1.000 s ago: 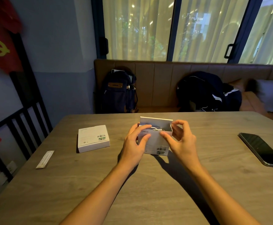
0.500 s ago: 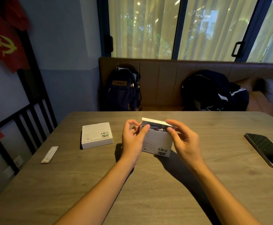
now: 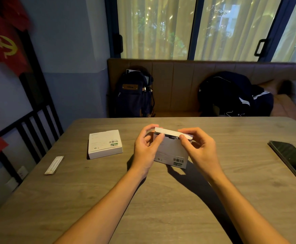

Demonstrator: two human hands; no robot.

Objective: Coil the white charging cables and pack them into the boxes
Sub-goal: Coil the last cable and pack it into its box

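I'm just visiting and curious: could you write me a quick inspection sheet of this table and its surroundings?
Surface: wooden table, matte grain.
Job's things: held box, lid nearly down; closed box flat on the table, to its left.
Clutter: phone at the right; paper strip near the left edge.
Grips: left hand and right hand each pinch the held box's lid.
Cables: nothing seen; the box's inside is too dark.
Surroundings: backpack and dark bag on a bench; curtained windows; red flags.
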